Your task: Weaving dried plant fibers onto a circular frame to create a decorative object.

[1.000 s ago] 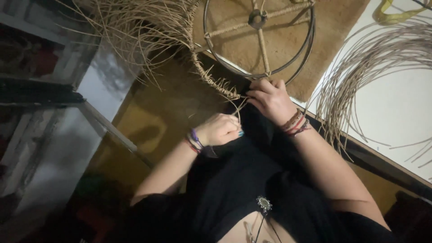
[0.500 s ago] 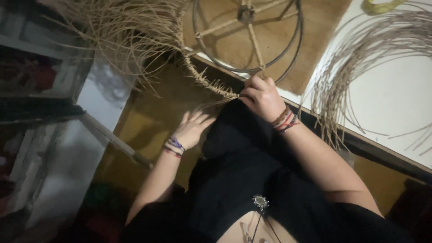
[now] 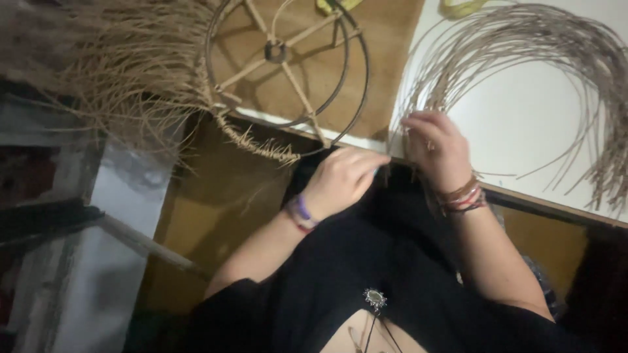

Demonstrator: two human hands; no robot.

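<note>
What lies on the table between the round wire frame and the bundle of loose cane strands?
In the head view, only a strip of brown mat and bare white table separates the wire frame from the cane strands.

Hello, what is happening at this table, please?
A person is weaving reed strands onto a round wire frame with spokes. The left hand is at the table edge, near the woven rim. The right hand reaches into the bundle of loose reeds on the white table. Whether it grips a strand is unclear.
</note>
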